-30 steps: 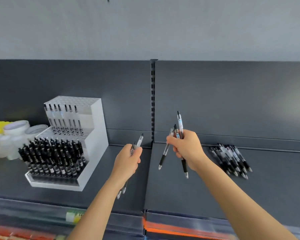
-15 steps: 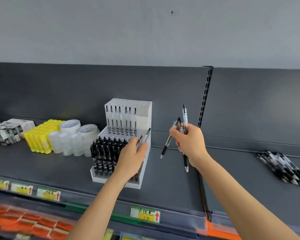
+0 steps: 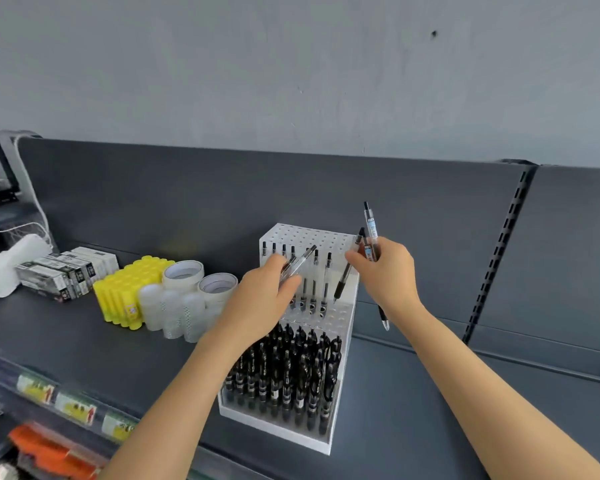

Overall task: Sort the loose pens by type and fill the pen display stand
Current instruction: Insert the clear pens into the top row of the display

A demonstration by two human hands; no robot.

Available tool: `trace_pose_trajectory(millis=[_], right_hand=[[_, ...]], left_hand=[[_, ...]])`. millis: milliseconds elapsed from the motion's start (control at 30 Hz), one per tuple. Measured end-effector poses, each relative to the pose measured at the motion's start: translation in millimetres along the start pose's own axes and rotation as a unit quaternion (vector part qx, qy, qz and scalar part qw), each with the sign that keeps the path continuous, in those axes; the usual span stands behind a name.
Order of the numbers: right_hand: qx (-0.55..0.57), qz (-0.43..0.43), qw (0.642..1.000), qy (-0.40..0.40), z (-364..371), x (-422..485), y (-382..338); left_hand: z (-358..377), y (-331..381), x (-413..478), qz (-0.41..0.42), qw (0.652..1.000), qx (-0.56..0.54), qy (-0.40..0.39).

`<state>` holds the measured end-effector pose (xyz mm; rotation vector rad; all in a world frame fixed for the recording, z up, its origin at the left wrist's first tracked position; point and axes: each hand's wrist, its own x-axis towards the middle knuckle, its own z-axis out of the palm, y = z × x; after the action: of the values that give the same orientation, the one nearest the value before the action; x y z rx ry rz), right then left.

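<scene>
Left of stand: yellow glue sticks (image 3: 129, 292) and tape rolls (image 3: 201, 282), well left of the pen display stand (image 3: 323, 239). Not in play.
Left hand (image 3: 267, 299): over the stand's middle step, fingers curled round a clear pen (image 3: 300, 261); its tip end is hidden under the palm.
Pen feel: light, stiff and smooth-barrelled, so likely to slip. Pinch low, by the grip, to steer the tip into a hole.
Bottom step: packed with upright black pens (image 3: 288, 375).
Middle step: one back row of clear pens (image 3: 313, 289), with open holes in front of them.
Top step: nothing shows in its holes.
Right hand (image 3: 388, 278): at the stand's upper right corner, apart from the left, clamped on a fan of pens (image 3: 370, 226), one angled down at the middle step.
Loose pile: out of view.
</scene>
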<state>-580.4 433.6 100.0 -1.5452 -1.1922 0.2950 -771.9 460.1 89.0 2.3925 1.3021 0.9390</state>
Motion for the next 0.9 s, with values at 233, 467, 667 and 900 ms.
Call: trace_pose_trajectory(millis=[233,467,667,900], right_hand=[[-0.051,-0.014,0.999,-0.005,16,14,8],[-0.128,0.001,0.992,-0.005,28,12,9],[-0.165,0.057,0.984,0.025,40,3,17],[-0.14,0.106,0.982,0.07,50,-7,16]], left_hand=[[-8,-32,19,-0.019,0.999,-0.024,-0.019],[-7,-66,33,-0.006,0.995,-0.086,-0.055],[-7,-90,46,0.03,0.986,-0.132,-0.095],[-4,-109,54,0.057,0.978,-0.158,-0.126]])
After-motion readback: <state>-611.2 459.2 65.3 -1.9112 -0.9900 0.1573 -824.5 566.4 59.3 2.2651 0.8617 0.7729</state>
